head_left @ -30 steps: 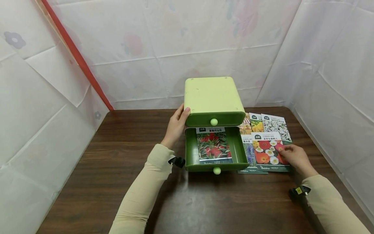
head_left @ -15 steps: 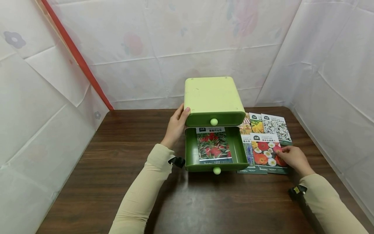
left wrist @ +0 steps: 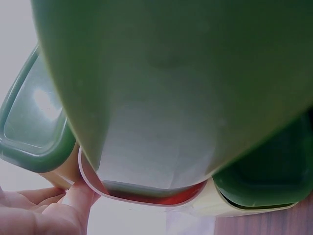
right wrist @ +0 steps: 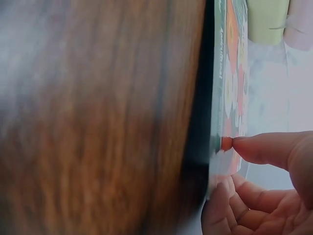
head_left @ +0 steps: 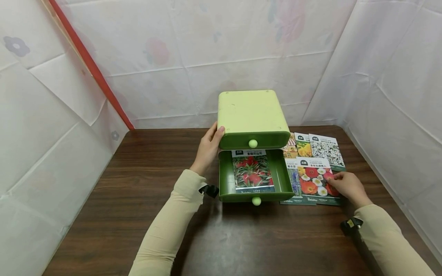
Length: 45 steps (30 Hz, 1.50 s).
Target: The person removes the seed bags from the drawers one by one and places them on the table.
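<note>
A light-green drawer cabinet (head_left: 252,111) stands on the table, its top drawer (head_left: 238,141) pushed in. Pulled out beneath that is a dark-green drawer (head_left: 281,172), with a red-flower seed packet (head_left: 253,172) lying face up inside. My left hand (head_left: 207,147) rests against the cabinet's left side, the thumb at the upper front corner. To the right, my right hand (head_left: 350,188) pinches the right edge of a poppy seed packet (head_left: 312,182), thumb on top. In the right wrist view, the fingers of this hand (right wrist: 259,196) sit below the packet edge.
Partly under the poppy packet lies a purple-flower seed packet (head_left: 293,182). Behind are a white-flower packet (head_left: 328,151), a yellow-flower packet (head_left: 304,147) and a patterned packet (head_left: 291,147). In the left wrist view, another green drawer (left wrist: 264,171) shows below the pulled-out one.
My right hand has shifted slightly left and nearer to me, with the poppy packet moving along. The left hand and the cabinet have stayed put.
</note>
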Available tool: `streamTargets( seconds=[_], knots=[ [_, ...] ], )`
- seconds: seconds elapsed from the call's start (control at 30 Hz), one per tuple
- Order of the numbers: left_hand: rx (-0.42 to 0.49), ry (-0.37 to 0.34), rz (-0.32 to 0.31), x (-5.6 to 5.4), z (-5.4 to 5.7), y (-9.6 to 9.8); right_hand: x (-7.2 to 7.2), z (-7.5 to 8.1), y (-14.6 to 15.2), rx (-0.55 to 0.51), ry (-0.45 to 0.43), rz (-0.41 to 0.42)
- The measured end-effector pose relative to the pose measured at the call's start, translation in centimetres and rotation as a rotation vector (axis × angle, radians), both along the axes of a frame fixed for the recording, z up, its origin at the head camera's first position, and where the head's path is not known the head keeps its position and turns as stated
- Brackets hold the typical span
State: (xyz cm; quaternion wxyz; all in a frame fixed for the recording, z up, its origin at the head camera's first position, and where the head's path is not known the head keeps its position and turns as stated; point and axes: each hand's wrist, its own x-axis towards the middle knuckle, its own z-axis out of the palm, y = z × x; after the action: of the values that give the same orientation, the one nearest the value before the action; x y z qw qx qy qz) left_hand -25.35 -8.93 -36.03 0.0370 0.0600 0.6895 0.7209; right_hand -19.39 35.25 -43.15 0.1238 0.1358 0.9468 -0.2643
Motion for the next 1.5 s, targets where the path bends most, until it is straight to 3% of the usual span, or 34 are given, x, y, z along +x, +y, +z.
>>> streamTargets(
  seconds=[0.13,0.37,0.6,0.83,1.1,1.33,1.5],
  knots=[
    [0.0,-0.015,-0.007,0.4,0.6,0.0,0.1,0.1,0.2,0.015,0.004,-0.01],
    [-0.042,0.0,-0.013,2.0,2.9,0.2,0.2,0.1,0.4,0.026,0.004,-0.02],
    [-0.006,0.013,-0.013,0.3,0.4,0.0,0.2,0.2,0.5,0.034,0.003,-0.017],
    [0.005,0.032,-0.014,0.1,-0.1,0.0,0.2,1.1,0.8,0.008,0.038,-0.003],
    [-0.005,-0.006,-0.028,0.1,0.3,-0.1,0.0,4.3,-0.9,-0.042,0.264,0.035],
    [-0.009,-0.006,-0.022,0.1,0.3,-0.1,0.1,8.1,-3.6,-0.062,0.495,0.129],
    [-0.02,0.011,-0.004,0.1,0.1,-0.1,0.5,10.3,-6.5,-0.096,0.609,0.186]
  ],
)
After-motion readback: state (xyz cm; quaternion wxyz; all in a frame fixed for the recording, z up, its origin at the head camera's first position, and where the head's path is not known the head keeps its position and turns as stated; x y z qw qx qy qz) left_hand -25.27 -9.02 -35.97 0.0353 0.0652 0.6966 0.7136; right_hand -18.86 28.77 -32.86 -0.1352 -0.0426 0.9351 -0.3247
